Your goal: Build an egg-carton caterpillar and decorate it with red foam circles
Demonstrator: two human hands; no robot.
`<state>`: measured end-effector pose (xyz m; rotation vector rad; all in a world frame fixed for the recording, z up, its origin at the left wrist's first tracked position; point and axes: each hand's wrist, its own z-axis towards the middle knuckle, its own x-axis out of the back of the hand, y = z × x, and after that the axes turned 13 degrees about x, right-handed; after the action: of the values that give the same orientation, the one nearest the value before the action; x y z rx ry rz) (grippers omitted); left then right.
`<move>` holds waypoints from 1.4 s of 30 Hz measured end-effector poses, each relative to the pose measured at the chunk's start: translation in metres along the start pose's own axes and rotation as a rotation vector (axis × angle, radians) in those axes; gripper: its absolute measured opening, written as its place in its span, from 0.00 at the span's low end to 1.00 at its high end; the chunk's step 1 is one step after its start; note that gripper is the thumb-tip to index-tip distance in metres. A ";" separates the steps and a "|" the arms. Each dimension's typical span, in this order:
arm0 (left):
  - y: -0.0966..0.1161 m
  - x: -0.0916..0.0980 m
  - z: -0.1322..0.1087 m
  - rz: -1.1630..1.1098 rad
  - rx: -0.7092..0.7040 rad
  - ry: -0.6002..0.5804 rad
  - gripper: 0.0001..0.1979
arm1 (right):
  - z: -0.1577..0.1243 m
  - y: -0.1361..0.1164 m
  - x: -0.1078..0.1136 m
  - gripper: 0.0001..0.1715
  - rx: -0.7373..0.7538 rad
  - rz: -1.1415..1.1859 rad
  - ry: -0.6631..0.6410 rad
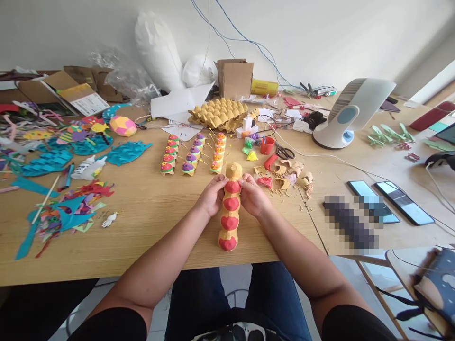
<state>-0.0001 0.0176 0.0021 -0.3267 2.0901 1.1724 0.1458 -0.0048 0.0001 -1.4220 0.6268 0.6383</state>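
Note:
Between both hands is a strip of egg-carton cups (pixel 230 213), lengthwise toward me. Red patches cap several of its cups, while the far end cup is plain tan. My left hand (pixel 213 193) grips the strip's left side near the far end, thumb on top. On the opposite side, my right hand (pixel 253 193) pinches it with thumb and fingers. Beyond the hands stand three decorated egg-carton caterpillars: a red and green one (pixel 169 154), a purple one (pixel 193 154) and an orange-spotted one (pixel 218 154), with pin-like feelers on some.
Right of centre are carton scraps (pixel 291 173), scissors (pixel 284 151), a red cup (pixel 266 146) and colored clay (pixel 251 155). An egg tray (pixel 220 113) lies behind. Paper scraps (pixel 67 208) and glue bottles (pixel 88 168) cover the left. A white fan (pixel 355 113) and phones (pixel 405 202) are at right.

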 end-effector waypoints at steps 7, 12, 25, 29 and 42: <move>0.000 -0.002 -0.002 0.016 0.015 -0.017 0.20 | -0.001 -0.002 -0.002 0.28 -0.033 0.041 0.019; 0.000 -0.004 -0.003 0.044 0.017 0.001 0.20 | -0.003 -0.004 -0.005 0.26 -0.016 -0.005 0.014; 0.001 -0.006 -0.003 0.029 0.017 -0.004 0.18 | 0.000 -0.005 0.000 0.23 -0.064 -0.013 0.016; 0.002 -0.006 -0.004 0.042 0.012 0.000 0.19 | -0.002 -0.006 -0.002 0.25 -0.052 -0.052 0.017; -0.002 -0.004 -0.002 0.037 0.012 0.017 0.25 | -0.003 -0.003 -0.005 0.32 -0.035 -0.105 0.039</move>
<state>0.0028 0.0142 0.0050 -0.2945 2.1257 1.1825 0.1442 -0.0085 0.0057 -1.4923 0.5694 0.5420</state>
